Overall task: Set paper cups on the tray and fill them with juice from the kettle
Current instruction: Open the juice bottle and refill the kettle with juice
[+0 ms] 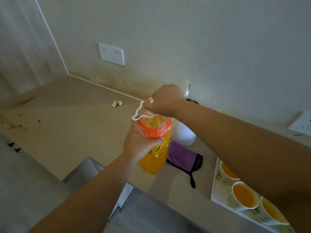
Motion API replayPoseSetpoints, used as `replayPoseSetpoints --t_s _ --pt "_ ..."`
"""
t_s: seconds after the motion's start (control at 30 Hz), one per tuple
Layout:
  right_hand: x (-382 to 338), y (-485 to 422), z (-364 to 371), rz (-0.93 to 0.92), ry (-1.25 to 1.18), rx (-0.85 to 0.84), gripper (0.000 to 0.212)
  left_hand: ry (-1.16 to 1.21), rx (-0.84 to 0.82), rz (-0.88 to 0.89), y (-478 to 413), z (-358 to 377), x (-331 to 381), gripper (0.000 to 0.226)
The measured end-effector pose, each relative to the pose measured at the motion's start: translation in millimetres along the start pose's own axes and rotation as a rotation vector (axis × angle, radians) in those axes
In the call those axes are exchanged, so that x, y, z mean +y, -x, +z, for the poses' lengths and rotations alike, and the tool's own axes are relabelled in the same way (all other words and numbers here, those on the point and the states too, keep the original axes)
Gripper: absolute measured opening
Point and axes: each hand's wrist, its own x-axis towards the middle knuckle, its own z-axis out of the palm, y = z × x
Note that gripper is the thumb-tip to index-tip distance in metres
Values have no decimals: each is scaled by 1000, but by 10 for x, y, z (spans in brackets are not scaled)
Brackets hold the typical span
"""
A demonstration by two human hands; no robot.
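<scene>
Left hand (139, 145) grips bottle (157, 152); right hand (165, 100) clenched round its top. Three filled cups (244, 196) on tray (218, 190), 4 o'clock.

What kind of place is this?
Probably a home kitchen: a stained beige countertop along the wall, a white double wall socket above it, and a white kettle on the counter.

White Chinese characters, of which 果橙 can be made out, are printed on the orange label (159, 132) of the juice bottle (154, 159) near the middle of the desk (75, 115), while the small logo above them is too blurred to be read.
</scene>
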Motion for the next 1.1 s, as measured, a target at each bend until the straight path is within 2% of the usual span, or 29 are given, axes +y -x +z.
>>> replayPoseSetpoints --t_s 0.07,0.17,0.23,0.3,0.4,0.47,0.57,0.63,0.77,0.83,1.0,1.1 --pt "47 -34 37 -107 4 21 58 -18 -32 -10 -22 -48 -14 83" --pt "79 -42 30 -404 -49 198 53 -42 -127 -7 -66 -130 -37 80" --pt "110 -67 37 -466 -30 232 52 -53 -166 -5 -96 -160 -57 82" --pt "112 -68 36 -449 56 221 56 -64 -157 4 -94 -151 -67 83" --pt "1 71 -124 -138 219 -11 69 -100 -82 34 -49 -77 -71 85" --pt "-92 115 -207 46 191 -69 69 -133 -22 29 -9 -32 -50 88" --pt "-142 80 -200 136 123 -109 62 -161 6 6 13 -4 -45 94" --pt "-71 63 -179 81 75 -134 57 -170 -6 10 16 -26 -42 96" --pt "84 75 -220 -224 26 -209 41 -171 -41 13 5 -66 -28 95" --pt "128 75 -270 -303 48 -255 35 -171 -28 9 8 -60 -19 95" --pt "122 151 -326 -256 -91 -341 39 -191 -11 1 25 -34 -3 95" --pt "34 187 -348 -206 -27 -281 42 -213 -9 -2 22 -41 -2 95"
